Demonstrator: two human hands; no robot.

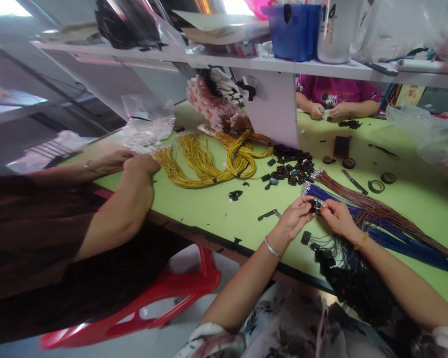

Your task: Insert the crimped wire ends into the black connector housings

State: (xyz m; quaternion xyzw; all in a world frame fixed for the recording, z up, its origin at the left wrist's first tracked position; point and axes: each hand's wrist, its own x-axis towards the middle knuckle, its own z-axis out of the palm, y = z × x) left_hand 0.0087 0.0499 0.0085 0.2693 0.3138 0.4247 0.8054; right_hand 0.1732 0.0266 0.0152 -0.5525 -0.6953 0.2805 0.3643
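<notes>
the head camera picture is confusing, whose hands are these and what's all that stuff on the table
It comes from a camera on a person's head, looking forward and down. The wearer's left hand and right hand are bare and pinch a small black part between them. On the green table lie yellow wires, blue wires, brown wires and a pile of black pieces. The hands at far left and at the back belong to other people.

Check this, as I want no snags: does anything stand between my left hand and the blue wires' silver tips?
Nothing visible does: the silver tips lie just beyond the left hand, which holds a small black plastic piece.
</notes>
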